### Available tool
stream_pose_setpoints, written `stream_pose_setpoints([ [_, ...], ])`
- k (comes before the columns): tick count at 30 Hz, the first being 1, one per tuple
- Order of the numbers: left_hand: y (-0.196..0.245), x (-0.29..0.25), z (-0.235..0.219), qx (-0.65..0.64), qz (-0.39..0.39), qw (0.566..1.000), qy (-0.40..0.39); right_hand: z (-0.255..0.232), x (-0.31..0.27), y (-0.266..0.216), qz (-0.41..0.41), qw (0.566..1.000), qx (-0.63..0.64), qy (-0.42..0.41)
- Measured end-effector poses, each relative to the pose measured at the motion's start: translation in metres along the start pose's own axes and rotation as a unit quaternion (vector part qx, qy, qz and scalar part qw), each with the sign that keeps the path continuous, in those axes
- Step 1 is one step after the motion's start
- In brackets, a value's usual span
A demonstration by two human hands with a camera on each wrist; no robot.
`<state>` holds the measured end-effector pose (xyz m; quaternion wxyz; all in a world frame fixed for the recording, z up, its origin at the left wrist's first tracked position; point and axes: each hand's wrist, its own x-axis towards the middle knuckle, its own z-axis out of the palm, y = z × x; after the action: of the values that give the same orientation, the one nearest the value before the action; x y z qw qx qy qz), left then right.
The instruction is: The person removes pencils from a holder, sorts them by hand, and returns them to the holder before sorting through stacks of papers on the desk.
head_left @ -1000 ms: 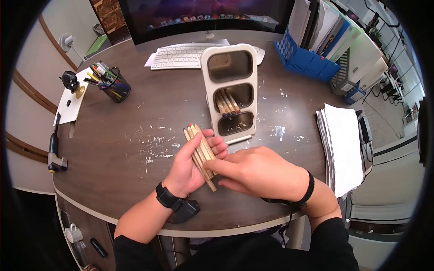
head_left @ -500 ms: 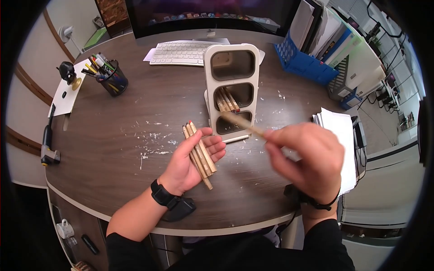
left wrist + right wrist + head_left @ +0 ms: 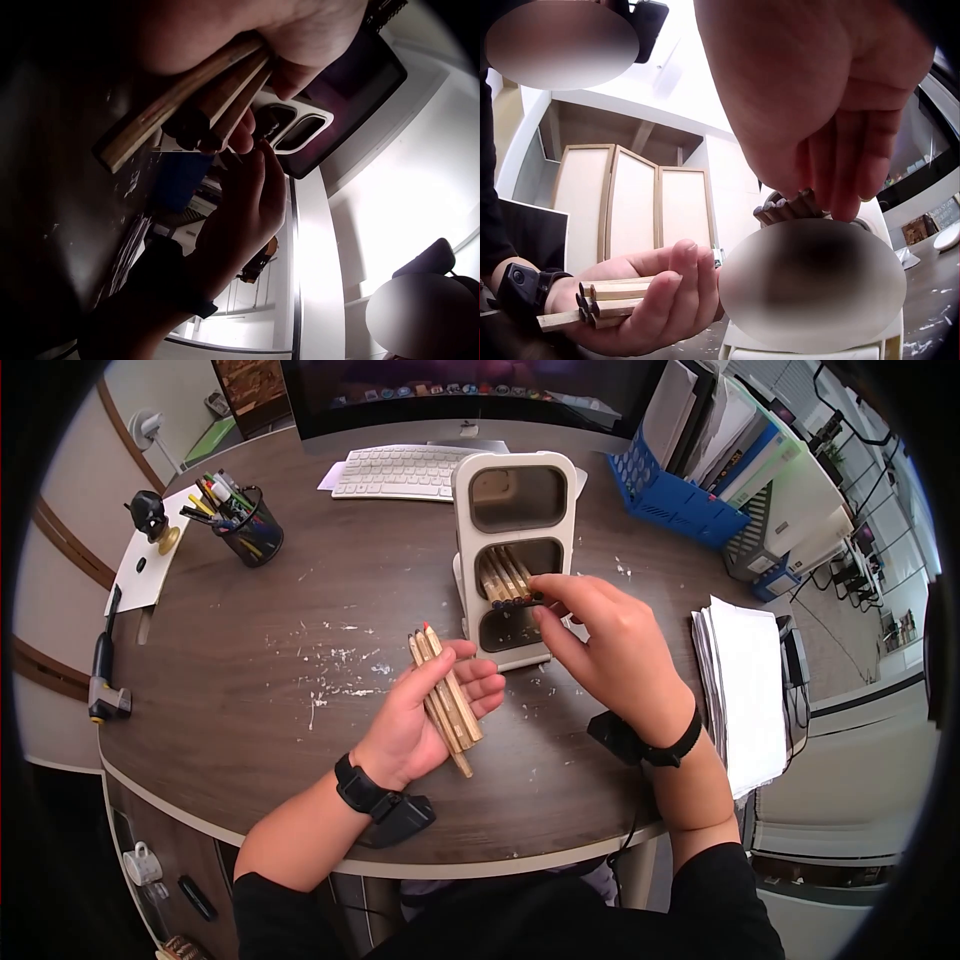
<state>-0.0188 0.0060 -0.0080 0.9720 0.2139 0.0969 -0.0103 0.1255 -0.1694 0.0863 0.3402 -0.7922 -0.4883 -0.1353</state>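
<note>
Left hand [image 3: 410, 725]: palm up, its grip wrapped loosely with the thumb pressing a bundle of pencils [image 3: 447, 695] against the palm; the fingers reach out beyond them.
Right hand [image 3: 620, 650]: at the holder's middle opening, thumb and forefinger pinching the dark end of one pencil [image 3: 537, 597].
Pencils: pale, bare wood with straight, faceted barrels; one in the left hand shows a red tip.
Holder [image 3: 464, 550]: pale, smooth rim around three round-cornered openings, stacked far to near, with dark interiors; it stands on the table [image 3: 230, 710] beyond the left hand.
Middle opening [image 3: 548, 556]: a row of stored pencils [image 3: 505, 575] leans side by side, dark ends toward the near rim, tight beside the right hand's fingertips.
In the way: the holder hides part of the white keyboard [image 3: 395, 472].
Table surface: dark wood grain, strewn with thin, pale shavings [image 3: 340, 658] left of the holder.
Far left: black mesh cup [image 3: 252, 542] crammed with pens.
Right: loose-edged paper stack [image 3: 740, 690]; beyond it, a blue perforated file rack [image 3: 672, 505].
</note>
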Motion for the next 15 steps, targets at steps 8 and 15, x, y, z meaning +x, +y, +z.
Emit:
stream_pose_setpoints([
  [8,0.000,0.002,-0.001,-0.043,-0.006,0.999,-0.007,-0.026,-0.004,-0.029,-0.044,0.986,0.054,-0.154],
  [15,0.001,0.002,0.001,-0.015,-0.001,1.000,0.017,0.003,-0.021,-0.042,-0.089,0.955,0.078,-0.271],
])
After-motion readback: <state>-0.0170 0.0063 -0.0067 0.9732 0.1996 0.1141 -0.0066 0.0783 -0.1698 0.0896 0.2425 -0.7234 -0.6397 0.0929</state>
